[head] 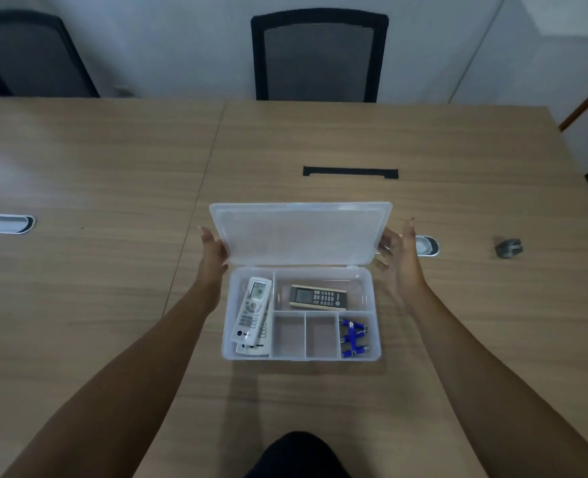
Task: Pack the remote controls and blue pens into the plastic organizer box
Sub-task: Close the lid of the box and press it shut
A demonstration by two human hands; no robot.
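The clear plastic organizer box [228, 339] sits on the table in front of me, its lid [299, 232] raised upright at the back. Two white remote controls [253, 310] lie stacked in the long left compartment. A dark remote control [317, 297] lies in the upper right compartment. Several blue pens [353, 338] fill the lower right compartment. The two small middle compartments hold nothing. My left hand [212, 251] grips the lid's left edge. My right hand [398, 257] touches the lid's right edge, fingers spread.
Wooden table with a black cable slot [350, 172] behind the box, metal grommets at left [2, 223] and right [427, 246], and a small grey roll [508, 248] at far right. Black chairs [318, 55] stand beyond the far edge.
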